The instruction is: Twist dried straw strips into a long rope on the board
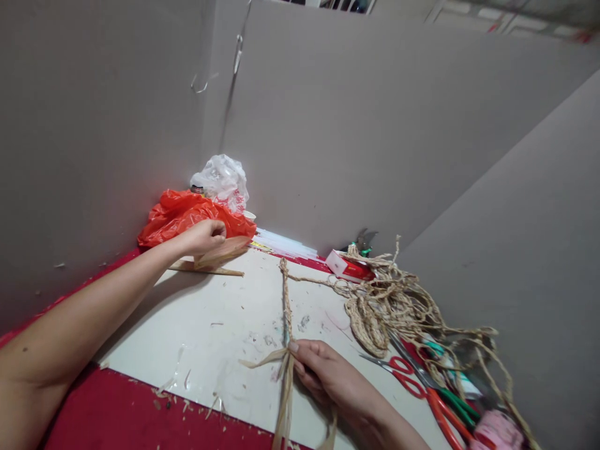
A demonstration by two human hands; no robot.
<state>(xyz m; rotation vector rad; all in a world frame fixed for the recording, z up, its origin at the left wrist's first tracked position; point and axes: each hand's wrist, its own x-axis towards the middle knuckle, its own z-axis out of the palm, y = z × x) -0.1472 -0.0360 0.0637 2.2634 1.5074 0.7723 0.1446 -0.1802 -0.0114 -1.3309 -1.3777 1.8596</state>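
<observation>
My right hand pinches a braided straw cord at its lower end, where loose tan strips splay downward and one sticks out to the left. The braid runs up the white board to a bend, then joins a thinner cord leading right. My left hand is closed in front of the red plastic bag. Just below it are thin tan dried leaves; whether its curled fingers grip one is hidden. A narrow tan stalk lies beneath them.
At the right are a heap of straw cord, red-handled scissors, a larger orange-handled tool and a pink bundle. Behind stand a red-white box, white sticks and a clear plastic bag. Grey panels enclose the table.
</observation>
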